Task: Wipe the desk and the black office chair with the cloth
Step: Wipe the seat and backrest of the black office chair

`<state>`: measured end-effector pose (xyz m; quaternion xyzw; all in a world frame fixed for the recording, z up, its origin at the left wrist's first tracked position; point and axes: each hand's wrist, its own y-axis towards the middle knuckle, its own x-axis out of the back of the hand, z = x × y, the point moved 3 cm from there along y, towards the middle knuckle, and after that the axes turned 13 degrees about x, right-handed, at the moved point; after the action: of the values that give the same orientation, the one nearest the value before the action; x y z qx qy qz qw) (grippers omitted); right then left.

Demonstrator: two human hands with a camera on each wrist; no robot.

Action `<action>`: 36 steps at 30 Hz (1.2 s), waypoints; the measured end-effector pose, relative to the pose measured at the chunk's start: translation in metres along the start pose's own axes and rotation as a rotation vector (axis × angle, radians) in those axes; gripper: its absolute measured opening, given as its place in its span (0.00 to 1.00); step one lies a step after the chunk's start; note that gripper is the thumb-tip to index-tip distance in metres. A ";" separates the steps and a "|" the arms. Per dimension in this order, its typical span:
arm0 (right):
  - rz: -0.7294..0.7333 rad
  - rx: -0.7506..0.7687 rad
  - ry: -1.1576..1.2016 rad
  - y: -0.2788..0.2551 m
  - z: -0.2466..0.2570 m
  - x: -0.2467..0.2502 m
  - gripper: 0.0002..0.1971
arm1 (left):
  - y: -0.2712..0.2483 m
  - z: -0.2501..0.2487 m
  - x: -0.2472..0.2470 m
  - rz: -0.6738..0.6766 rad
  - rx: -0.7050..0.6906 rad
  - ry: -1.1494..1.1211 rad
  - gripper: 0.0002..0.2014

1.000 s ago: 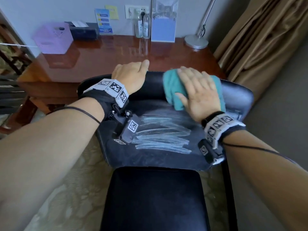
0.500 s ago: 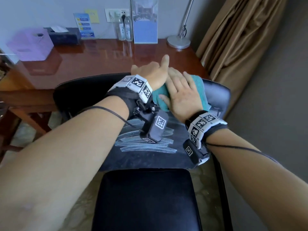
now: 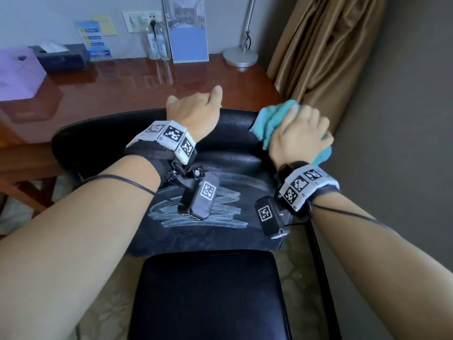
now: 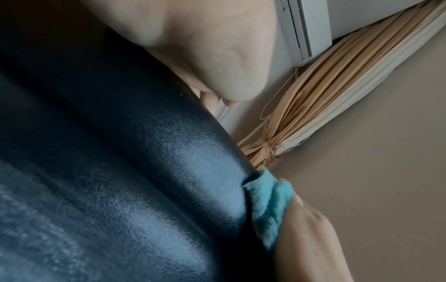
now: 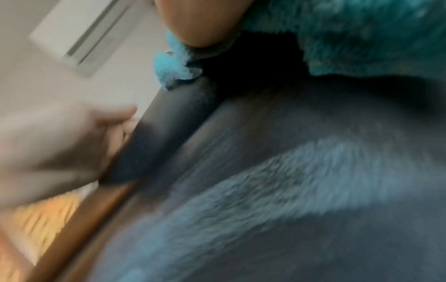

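Observation:
The black office chair (image 3: 235, 153) stands pushed against the glossy wooden desk (image 3: 127, 87), its backrest toward me. My left hand (image 3: 196, 106) grips the top edge of the backrest, fingers curled over the far side. My right hand (image 3: 300, 132) holds the bunched teal cloth (image 3: 269, 119) against the backrest's upper right corner. Pale wet streaks (image 3: 203, 214) mark the lower backrest. In the left wrist view the cloth (image 4: 267, 206) sits at the end of the black padding (image 4: 144, 171). The right wrist view is blurred, with the cloth (image 5: 374, 34) above the backrest (image 5: 289, 171).
A purple box (image 3: 17, 74), a dark tissue box (image 3: 61, 57), two bottles (image 3: 157, 45), a blue stand-up card (image 3: 188, 40) and a lamp base (image 3: 240, 57) line the desk's back edge. Tan curtains (image 3: 326, 52) hang right of the chair. The black seat cushion (image 3: 208, 295) lies below.
My right hand went from lying flat on the cloth to gripping it bunched, and slid to the backrest's right corner. The left hand shifted right along the top edge.

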<state>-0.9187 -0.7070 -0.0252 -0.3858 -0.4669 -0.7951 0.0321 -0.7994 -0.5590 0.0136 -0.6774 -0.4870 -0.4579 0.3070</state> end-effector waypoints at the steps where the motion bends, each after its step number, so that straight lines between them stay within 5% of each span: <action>1: 0.018 0.163 -0.001 0.001 0.006 -0.002 0.20 | -0.001 -0.001 -0.001 -0.007 -0.006 0.002 0.36; 3: -0.036 0.384 0.039 0.003 0.016 -0.003 0.20 | -0.002 -0.002 -0.001 -0.019 -0.015 0.008 0.35; 6: -0.129 0.371 0.064 0.004 0.011 -0.007 0.19 | -0.002 -0.003 0.001 -0.021 -0.029 0.010 0.34; 14: -0.352 -0.169 0.121 -0.018 -0.019 -0.002 0.14 | -0.007 -0.019 -0.006 -0.038 -0.068 0.016 0.33; 25: -0.175 -0.543 0.471 -0.054 -0.072 -0.002 0.34 | -0.009 -0.025 -0.012 -0.084 -0.080 0.047 0.28; 32: -0.138 -0.356 0.597 -0.073 -0.076 -0.006 0.26 | -0.008 -0.025 -0.012 -0.087 -0.072 0.075 0.25; 36: -0.118 -0.298 0.461 -0.062 -0.056 -0.001 0.31 | -0.011 -0.023 -0.009 -0.069 -0.058 0.076 0.25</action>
<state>-0.9761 -0.7150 -0.0857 -0.1674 -0.3468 -0.9223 0.0338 -0.8183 -0.5788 0.0143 -0.6510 -0.4845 -0.5077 0.2894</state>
